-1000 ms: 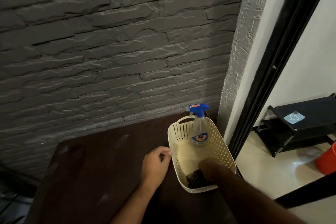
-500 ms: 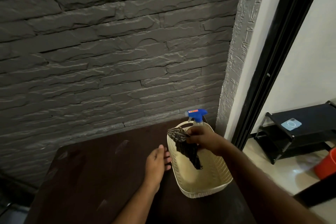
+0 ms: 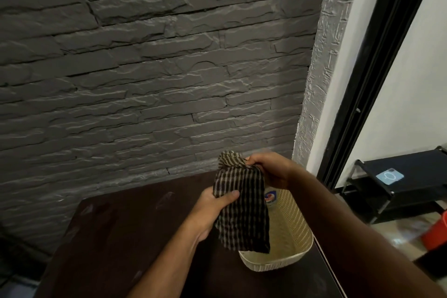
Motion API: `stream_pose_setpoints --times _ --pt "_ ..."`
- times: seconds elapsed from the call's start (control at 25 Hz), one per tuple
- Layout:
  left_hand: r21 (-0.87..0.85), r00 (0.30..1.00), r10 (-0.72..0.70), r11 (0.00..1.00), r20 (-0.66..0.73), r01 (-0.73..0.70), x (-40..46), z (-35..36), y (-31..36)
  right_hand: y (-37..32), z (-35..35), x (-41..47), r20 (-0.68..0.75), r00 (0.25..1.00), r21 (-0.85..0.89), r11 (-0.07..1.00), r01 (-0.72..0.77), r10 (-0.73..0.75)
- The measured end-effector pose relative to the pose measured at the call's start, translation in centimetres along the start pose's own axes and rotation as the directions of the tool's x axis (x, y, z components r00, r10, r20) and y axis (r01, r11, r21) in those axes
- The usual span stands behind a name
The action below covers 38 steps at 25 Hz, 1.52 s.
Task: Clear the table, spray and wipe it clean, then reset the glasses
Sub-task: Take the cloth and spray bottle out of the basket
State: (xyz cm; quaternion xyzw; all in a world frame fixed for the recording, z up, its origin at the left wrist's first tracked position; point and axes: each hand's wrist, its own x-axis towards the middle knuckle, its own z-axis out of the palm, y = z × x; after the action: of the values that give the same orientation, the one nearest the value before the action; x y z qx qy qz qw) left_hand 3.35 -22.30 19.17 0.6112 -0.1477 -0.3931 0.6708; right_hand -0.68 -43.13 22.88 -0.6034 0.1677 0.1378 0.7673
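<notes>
A dark striped cloth (image 3: 243, 208) hangs above the cream perforated basket (image 3: 294, 230) at the right side of the dark brown table (image 3: 125, 244). My right hand (image 3: 271, 169) grips the cloth's top corner. My left hand (image 3: 212, 210) pinches its left edge with the thumb on the fabric. Only the label of the spray bottle (image 3: 269, 197) shows in the basket, behind the cloth; its blue head is hidden. No glasses are in view.
A grey stone wall (image 3: 150, 84) runs along the table's far edge. To the right are a black door frame (image 3: 377, 75), a low black rack (image 3: 408, 186) with a light blue device (image 3: 390, 176), and an orange bucket (image 3: 435, 234) on the floor.
My right hand lifted the striped cloth out of the basket and raised it. My left hand left the basket rim and took hold of the cloth's left edge.
</notes>
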Motion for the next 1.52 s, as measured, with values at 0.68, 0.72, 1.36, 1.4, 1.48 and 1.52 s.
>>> stream_pose_setpoints --times 0.68,0.72,1.36,1.4,1.48,1.52 --pt "0.309 0.924 0.232 0.941 -0.303 -0.135 -0.5 -1.6 4.5 -0.1 6.5 -0.8 0.0 0.904 -0.993 0.104 0.05 -0.428" --pt "0.33 0.856 0.309 0.928 -0.414 -0.174 -0.3 -1.9 4.1 -0.5 6.2 -0.6 -0.041 0.91 -0.99 0.137 0.017 -0.412" --pt "-0.574 0.908 -0.236 0.819 -0.347 -0.007 0.0 -0.7 -0.9 5.4 2.9 -0.4 -0.377 0.759 -0.74 0.665 0.098 -0.531" --pt "-0.576 0.902 -0.235 0.817 -0.363 -0.019 -0.1 -1.0 -0.8 6.3 0.6 0.1 -0.548 0.67 -0.675 0.738 0.0 -0.5" --pt "-0.575 0.902 -0.226 0.818 -0.367 -0.029 -0.5 -1.2 -0.6 8.4 -3.1 1.4 -0.739 0.557 -0.511 0.854 -0.096 -0.379" --pt "-0.569 0.903 -0.225 0.822 -0.367 -0.026 -0.7 -1.4 -0.6 9.2 -4.5 2.2 -0.754 0.559 -0.477 0.872 -0.106 -0.344"
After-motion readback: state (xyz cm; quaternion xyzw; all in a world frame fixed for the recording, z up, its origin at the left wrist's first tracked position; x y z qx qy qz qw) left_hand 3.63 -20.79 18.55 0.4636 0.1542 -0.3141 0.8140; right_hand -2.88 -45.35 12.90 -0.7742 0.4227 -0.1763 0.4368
